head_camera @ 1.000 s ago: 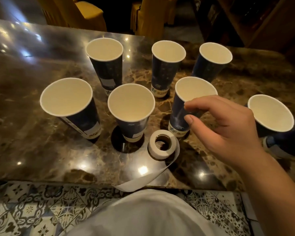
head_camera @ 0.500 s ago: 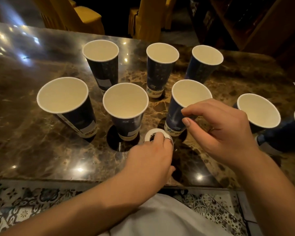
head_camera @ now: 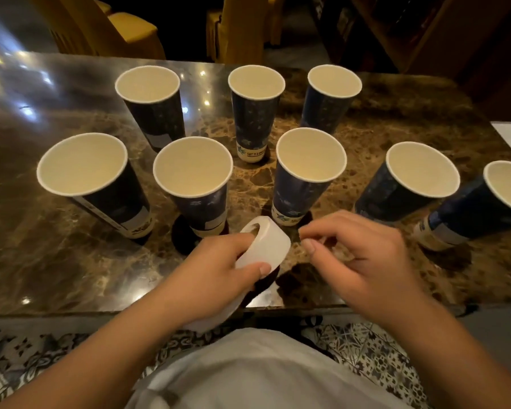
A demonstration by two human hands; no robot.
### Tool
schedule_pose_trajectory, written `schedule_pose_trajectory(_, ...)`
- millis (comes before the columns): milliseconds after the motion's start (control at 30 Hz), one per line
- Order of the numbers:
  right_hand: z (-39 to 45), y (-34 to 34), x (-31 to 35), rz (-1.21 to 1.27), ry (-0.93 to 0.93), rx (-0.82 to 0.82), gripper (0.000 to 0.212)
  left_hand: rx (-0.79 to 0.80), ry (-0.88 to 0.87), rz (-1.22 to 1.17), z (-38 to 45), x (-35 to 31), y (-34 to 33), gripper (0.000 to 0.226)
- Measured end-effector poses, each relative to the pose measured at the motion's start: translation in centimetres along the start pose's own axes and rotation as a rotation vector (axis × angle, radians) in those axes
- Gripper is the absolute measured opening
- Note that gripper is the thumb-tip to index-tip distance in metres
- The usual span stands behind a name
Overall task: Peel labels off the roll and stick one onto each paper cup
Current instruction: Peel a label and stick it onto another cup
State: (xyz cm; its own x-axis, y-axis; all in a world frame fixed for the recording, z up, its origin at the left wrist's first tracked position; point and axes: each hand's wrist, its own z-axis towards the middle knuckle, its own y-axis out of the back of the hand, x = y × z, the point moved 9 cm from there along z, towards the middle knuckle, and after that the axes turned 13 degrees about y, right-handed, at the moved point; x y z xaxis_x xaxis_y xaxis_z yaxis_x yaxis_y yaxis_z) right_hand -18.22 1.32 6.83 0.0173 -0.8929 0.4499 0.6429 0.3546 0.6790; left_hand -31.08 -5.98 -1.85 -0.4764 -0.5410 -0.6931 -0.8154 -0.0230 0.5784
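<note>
The label roll (head_camera: pixel 263 246) has been lifted off the table, clamped in the left hand (head_camera: pixel 216 273); beside it, the right hand (head_camera: pixel 357 261) is pinched together, so peeling seems imminent.

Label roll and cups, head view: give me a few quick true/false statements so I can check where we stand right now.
1. The left hand holds the label roll lifted off the table. True.
2. The right hand is gripping a cup. False: it is pinched beside the roll, touching no cup.
3. Eight paper cups are in view, all upright. True.
4. The cups are filled with liquid. False: those whose insides can be seen look empty.
5. A loose strip trails from the roll toward the person. True.
6. The roll sits inside the front middle cup. False: it is in the left hand, in front of the cups.
</note>
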Motion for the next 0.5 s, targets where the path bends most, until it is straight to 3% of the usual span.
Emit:
schedule_pose_trajectory(67,-1.7,-1.3,-1.0,0.011,-0.173,-0.013,0.021,0.135,0.016,-0.325,-1.2,0.2,-0.2,0.012)
schedule_pose_trajectory(200,-4.3,-4.0,-2.8,0.412,-0.631,-0.049,0.041,0.172,-0.037,-0.47,-2.0,0.4,-0.5,0.03)
schedule_pose_trajectory(300,-3.9,-4.6,-2.0,0.586,-0.653,-0.069,0.043,0.19,-0.061,-0.489,-2.3,0.0,-0.7,0.037)
schedule_pose_trajectory(500,-3.4,-3.5,-1.4,0.531,-0.586,-0.127,0.039,0.227,-0.102,-0.545,-3.1,-1.0,-0.8,0.043)
